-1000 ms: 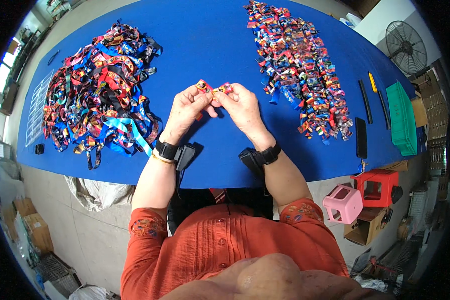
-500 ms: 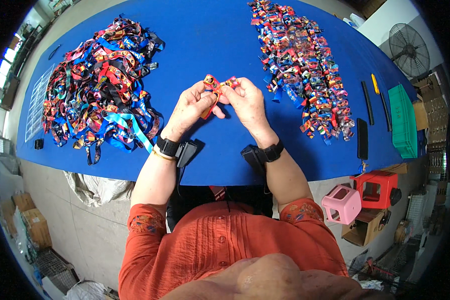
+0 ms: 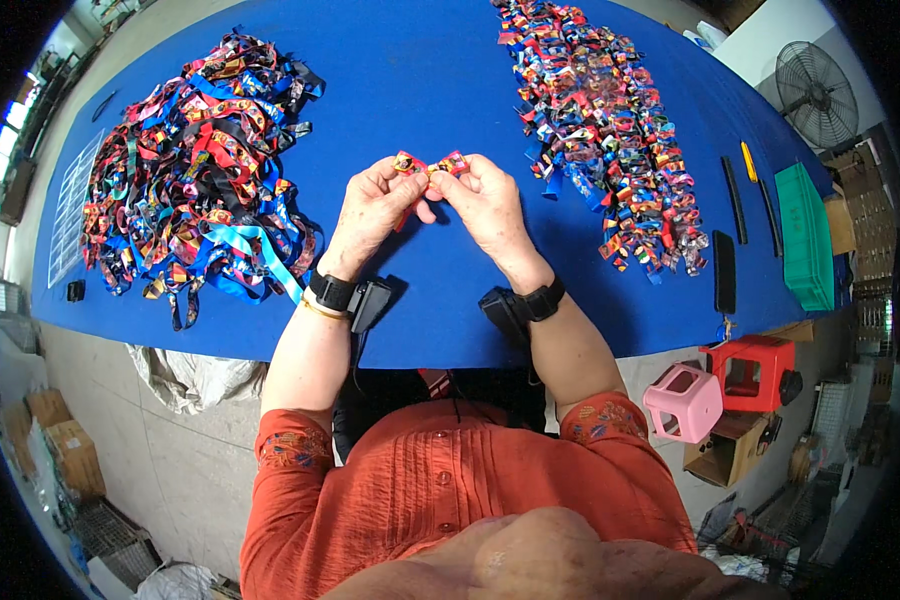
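Observation:
Between my two hands, above the blue table, is a red printed strap (image 3: 406, 162) folded into two loops like a bow. My left hand (image 3: 378, 207) pinches it near the middle, and a short red end hangs below those fingers. My right hand (image 3: 488, 207) grips the other loop between thumb and fingers, close against the left. The exact fold at the centre is partly hidden by my thumbs. To the left lies a tangled heap of printed straps (image 3: 195, 190), red, blue and black. On the right, many small folded straps (image 3: 610, 140) lie in long packed rows.
A blue-covered table (image 3: 400, 70) spans the work area. Along its right side are a green crate (image 3: 804, 240), a black block (image 3: 724, 273), dark rods (image 3: 734, 200) and a yellow-handled tool (image 3: 748, 162). A fan (image 3: 816, 95) stands beyond; pink (image 3: 683, 402) and red (image 3: 755, 374) stools sit below.
My hands have shifted slightly left with the strap. Its loops are pulled more level and the fingers have closed in nearer the middle.

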Available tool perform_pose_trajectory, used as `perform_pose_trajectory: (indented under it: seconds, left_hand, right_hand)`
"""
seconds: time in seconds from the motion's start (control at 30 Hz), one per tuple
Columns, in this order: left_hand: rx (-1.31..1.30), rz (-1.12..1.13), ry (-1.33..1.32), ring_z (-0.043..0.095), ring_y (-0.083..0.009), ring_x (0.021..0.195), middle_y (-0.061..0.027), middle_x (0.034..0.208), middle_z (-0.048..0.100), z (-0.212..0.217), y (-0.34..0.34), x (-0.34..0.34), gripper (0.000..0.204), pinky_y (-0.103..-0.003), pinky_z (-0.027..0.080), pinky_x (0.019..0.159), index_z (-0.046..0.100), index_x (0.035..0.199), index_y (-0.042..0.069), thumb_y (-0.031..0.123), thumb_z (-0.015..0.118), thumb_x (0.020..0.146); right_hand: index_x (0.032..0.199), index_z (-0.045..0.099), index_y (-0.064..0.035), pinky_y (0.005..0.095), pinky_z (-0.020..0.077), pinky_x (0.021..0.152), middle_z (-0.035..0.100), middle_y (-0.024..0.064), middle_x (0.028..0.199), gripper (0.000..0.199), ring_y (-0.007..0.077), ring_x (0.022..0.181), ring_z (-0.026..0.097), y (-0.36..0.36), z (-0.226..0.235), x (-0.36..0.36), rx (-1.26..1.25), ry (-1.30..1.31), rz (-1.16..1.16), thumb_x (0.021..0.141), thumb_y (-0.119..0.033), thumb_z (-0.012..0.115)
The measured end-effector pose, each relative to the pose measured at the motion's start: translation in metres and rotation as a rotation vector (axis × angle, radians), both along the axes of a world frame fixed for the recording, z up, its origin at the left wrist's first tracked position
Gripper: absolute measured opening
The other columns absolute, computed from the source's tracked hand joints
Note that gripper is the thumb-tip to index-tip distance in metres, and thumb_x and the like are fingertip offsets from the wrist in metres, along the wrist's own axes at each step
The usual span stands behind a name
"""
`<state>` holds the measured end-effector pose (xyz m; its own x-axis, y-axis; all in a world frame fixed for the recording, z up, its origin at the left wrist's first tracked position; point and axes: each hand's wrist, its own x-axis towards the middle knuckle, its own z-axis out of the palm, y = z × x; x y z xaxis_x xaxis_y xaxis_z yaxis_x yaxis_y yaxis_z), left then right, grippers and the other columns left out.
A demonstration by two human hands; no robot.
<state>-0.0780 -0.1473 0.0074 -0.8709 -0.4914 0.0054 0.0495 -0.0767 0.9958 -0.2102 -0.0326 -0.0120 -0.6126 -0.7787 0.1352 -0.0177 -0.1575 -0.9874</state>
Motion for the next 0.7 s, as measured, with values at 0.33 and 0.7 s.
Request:
perform_pose_trajectory:
  seconds: [0.33, 0.7]
  left_hand:
    - [0.141, 0.218, 0.109, 0.067, -0.0111, 0.065, -0.0075, 0.092, 0.072, -0.007, -0.003, -0.002, 0.015, -0.020, 0.047, 0.055, 0.065, 0.103, 0.002, 0.015, 0.061, 0.098]
    - [0.221, 0.107, 0.180, 0.068, -0.0160, 0.065, -0.0108, 0.096, 0.070, -0.008, -0.004, -0.001, 0.014, -0.024, 0.054, 0.061, 0.056, 0.106, 0.002, 0.014, 0.058, 0.099]
  right_hand:
    - [0.099, 0.063, -0.0033, 0.0192, 0.0425, 0.056, 0.066, -0.0002, 0.079, 0.017, 0.0029, 0.064, 0.054, 0.007, 0.013, 0.003, 0.149, 0.080, 0.106, 0.095, -0.019, 0.068]
    - [0.089, 0.067, -0.0037, 0.0246, 0.0445, 0.054, 0.066, 0.0012, 0.073, 0.021, 0.0064, 0.063, 0.057, 0.001, -0.009, -0.005, 0.062, 0.304, 0.032, 0.090, -0.023, 0.074]
